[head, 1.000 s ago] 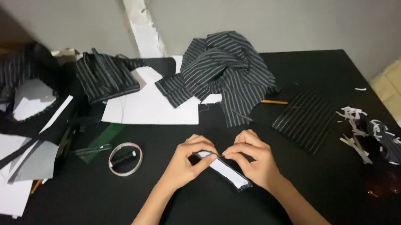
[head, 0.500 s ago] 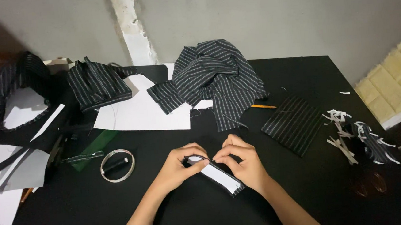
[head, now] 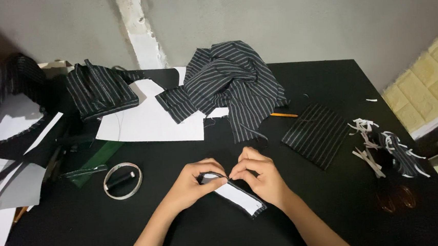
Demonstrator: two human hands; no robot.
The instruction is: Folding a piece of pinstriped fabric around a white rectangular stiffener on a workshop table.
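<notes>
On the black table (head: 308,81), my left hand (head: 195,182) and my right hand (head: 259,174) meet over a narrow strip of black striped fabric with a white backing (head: 237,194). Both pinch its upper end between thumb and fingers, fingertips touching. The strip's lower end lies on the table toward the right, under my right wrist.
A crumpled striped cloth (head: 234,81) lies behind my hands, with a flat striped rectangle (head: 315,134) and a pencil (head: 283,115) to its right. White and striped offcuts (head: 385,150) sit far right. Left are white paper (head: 149,117), a metal ring (head: 123,180), a green holder (head: 93,160) and folded striped fabric (head: 101,90).
My hands stay closed on the strip and have shifted slightly. The camera has tilted, so the whole table sits a little differently in view.
</notes>
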